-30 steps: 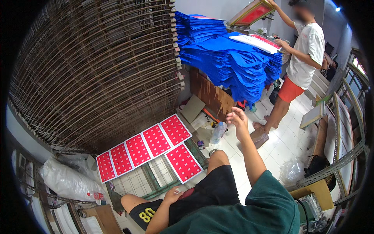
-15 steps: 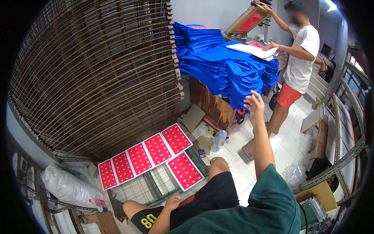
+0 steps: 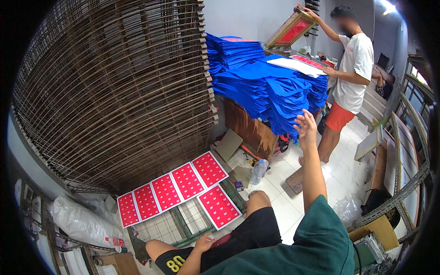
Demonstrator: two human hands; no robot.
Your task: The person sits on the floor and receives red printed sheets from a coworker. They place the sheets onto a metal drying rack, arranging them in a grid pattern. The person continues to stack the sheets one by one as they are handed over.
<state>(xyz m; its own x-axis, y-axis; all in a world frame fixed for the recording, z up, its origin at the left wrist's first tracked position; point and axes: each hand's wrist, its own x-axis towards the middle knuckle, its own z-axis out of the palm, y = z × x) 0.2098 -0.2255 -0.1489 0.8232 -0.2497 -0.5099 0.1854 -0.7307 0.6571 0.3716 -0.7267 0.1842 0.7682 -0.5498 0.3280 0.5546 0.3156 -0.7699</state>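
Note:
My right hand point(image 3: 306, 127) is raised ahead of me with its fingers apart and loosely bent, holding nothing. Behind it hangs the edge of a large stack of blue fabric pieces point(image 3: 270, 91). In my lap, over my black shorts, rests my left hand point(image 3: 204, 242) with curled fingers. A small pale bit shows at its fingertips, too small to name. Red printed sheets point(image 3: 185, 182) with white margins lie in a row on a wire rack point(image 3: 158, 228) before me. One more red sheet point(image 3: 220, 203) lies nearer my knee.
A tall drying rack point(image 3: 114, 91) fills the left. Far right, a co-worker point(image 3: 357, 59) tilts up a screen-printing frame point(image 3: 291, 28) over a red sheet point(image 3: 308, 61) and white sheets point(image 3: 293, 67). A plastic bottle point(image 3: 258, 172) and a brown block point(image 3: 294, 181) stand on the floor.
The co-worker's lower hand has drawn back toward their body, and the white sheet it lifted now lies flat on the blue stack. My hands stay nearly in place; my view has shifted slightly.

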